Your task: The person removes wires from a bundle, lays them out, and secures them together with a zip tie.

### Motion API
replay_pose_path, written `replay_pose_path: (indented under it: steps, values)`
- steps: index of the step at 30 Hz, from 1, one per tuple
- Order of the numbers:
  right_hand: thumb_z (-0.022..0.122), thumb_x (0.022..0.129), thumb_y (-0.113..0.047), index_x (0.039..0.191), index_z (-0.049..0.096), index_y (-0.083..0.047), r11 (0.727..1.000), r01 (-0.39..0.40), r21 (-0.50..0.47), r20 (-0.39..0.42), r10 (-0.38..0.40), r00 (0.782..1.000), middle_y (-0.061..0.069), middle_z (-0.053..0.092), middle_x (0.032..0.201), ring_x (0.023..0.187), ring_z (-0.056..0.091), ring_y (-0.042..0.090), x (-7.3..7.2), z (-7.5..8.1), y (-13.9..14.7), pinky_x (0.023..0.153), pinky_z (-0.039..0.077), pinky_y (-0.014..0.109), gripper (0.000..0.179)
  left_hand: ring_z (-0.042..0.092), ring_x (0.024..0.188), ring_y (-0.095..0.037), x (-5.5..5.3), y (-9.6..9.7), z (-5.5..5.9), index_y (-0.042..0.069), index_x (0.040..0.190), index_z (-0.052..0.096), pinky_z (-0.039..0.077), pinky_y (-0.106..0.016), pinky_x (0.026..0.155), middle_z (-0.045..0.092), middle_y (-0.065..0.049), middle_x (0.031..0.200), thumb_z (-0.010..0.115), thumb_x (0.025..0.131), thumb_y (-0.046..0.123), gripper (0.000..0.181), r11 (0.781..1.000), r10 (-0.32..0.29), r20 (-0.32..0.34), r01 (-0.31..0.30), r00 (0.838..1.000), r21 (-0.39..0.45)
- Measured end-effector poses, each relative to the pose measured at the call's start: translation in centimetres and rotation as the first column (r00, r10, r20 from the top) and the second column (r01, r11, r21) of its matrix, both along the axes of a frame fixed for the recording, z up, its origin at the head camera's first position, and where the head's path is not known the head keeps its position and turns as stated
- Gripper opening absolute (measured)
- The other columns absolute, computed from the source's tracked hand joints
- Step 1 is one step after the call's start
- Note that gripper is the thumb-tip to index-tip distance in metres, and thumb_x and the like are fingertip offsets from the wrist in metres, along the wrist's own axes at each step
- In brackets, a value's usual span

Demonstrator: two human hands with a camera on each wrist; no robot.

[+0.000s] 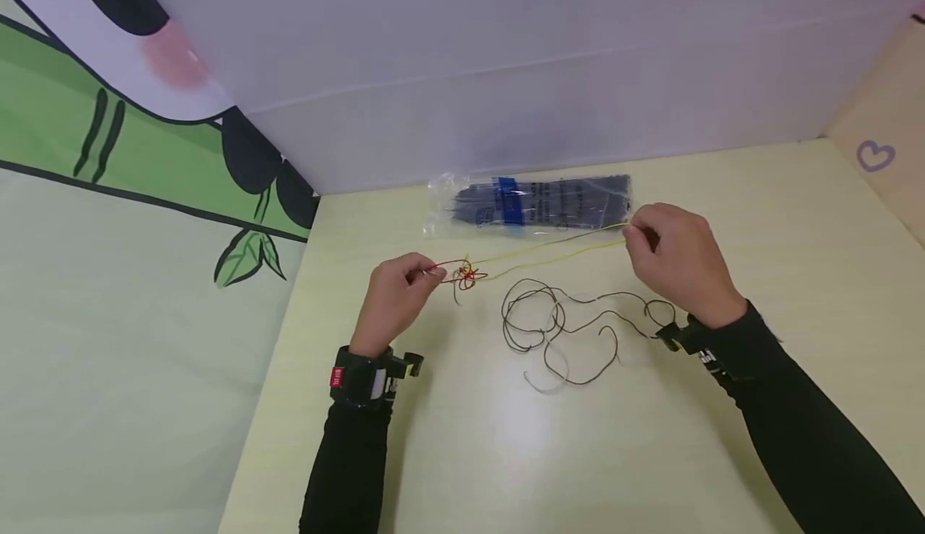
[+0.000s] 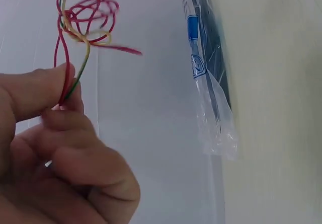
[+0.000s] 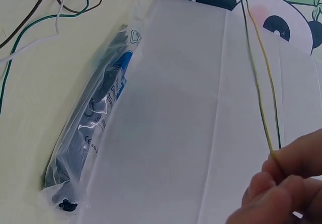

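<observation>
My left hand (image 1: 393, 297) pinches thin red wire (image 2: 65, 73) and a green strand between thumb and forefinger. Just past those fingertips hangs a small tangle (image 1: 468, 275) of mostly red wire, with yellow loops mixed in. From the tangle, two yellow-green wires (image 3: 257, 90) stretch to the right hand (image 1: 679, 257). Its thumb and fingers pinch their far ends, and the strands run nearly straight between the hands. Below them on the table, a loose coil of dark wire (image 1: 506, 321), with a white strand in it, reaches toward the right wrist.
Behind the wires, a clear plastic bag (image 1: 556, 201) of long dark strips with a blue band lies along the back of the pale table (image 1: 462, 454). A lilac panel (image 1: 506, 76) rises behind it. Printed cloth (image 1: 144, 341) covers the left side.
</observation>
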State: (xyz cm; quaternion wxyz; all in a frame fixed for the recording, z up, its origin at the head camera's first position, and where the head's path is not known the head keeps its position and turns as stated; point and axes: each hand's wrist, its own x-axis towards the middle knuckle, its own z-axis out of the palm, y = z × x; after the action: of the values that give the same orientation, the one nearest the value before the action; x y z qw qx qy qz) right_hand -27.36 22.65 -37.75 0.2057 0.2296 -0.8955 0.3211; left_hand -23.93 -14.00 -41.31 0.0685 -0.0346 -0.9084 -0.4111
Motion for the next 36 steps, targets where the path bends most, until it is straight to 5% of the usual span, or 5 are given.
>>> replay_pose_path:
  steps: [7,14,20,27,36]
  values:
    - [0.054,0.098,-0.01,0.071,0.05,-0.015,0.996,-0.094,0.005,0.054,0.094,0.994,-0.001,0.042,0.069,0.06,0.034,0.011,-0.2,-0.9,-1.0,0.062,0.029,0.027,0.027,0.071,0.085,-0.024,-0.2,-0.6,0.0,0.009,0.109,0.051,0.057,-0.04,0.068,0.067,-0.008,0.119,0.049,0.103,0.035,0.026,0.972,0.026,0.068,-0.041,0.997,0.231]
    - [0.055,0.099,-0.013,0.079,0.059,-0.017,0.983,-0.183,0.022,0.12,0.179,0.977,-0.004,0.051,0.074,0.064,0.041,0.01,-0.1,-1.9,-2.9,0.063,0.034,0.028,0.021,0.073,0.095,-0.032,-0.1,0.0,-0.2,0.007,0.105,0.037,0.059,-0.041,0.08,0.057,-0.016,0.135,0.042,0.105,0.037,0.031,0.786,-0.095,0.128,-0.004,0.987,0.618]
    - [0.053,0.1,-0.015,0.079,0.059,-0.02,0.973,-0.224,0.048,0.167,0.213,0.963,-0.005,0.051,0.072,0.063,0.042,0.009,-0.1,-2.4,-3.1,0.061,0.036,0.026,0.023,0.069,0.093,-0.033,-0.7,0.5,-1.2,0.004,0.084,0.052,0.054,-0.032,0.086,0.064,-0.01,0.109,0.063,0.096,0.03,0.03,0.854,-0.018,0.147,-0.061,0.989,0.517]
    - [0.053,0.099,-0.012,0.077,0.06,-0.019,0.972,-0.228,0.066,0.158,0.215,0.964,-0.005,0.051,0.07,0.06,0.042,0.008,0.0,-2.4,-2.7,0.06,0.036,0.025,0.024,0.043,0.063,-0.018,-0.8,1.1,-2.1,0.011,0.061,0.047,0.028,-0.027,0.054,0.05,0.003,0.063,0.08,0.08,0.038,0.047,0.881,0.09,0.13,-0.139,0.987,0.451]
    - [0.055,0.099,-0.011,0.075,0.058,-0.018,0.989,-0.139,0.044,0.139,0.132,0.981,-0.003,0.049,0.07,0.061,0.04,0.009,-0.3,-2.1,-0.6,0.063,0.034,0.028,0.025,0.057,0.073,-0.019,-0.7,-0.5,-2.7,0.015,0.097,0.061,0.046,-0.026,0.059,0.068,-0.004,0.088,0.072,0.086,0.02,0.016,0.963,0.194,0.004,-0.191,0.981,0.189]
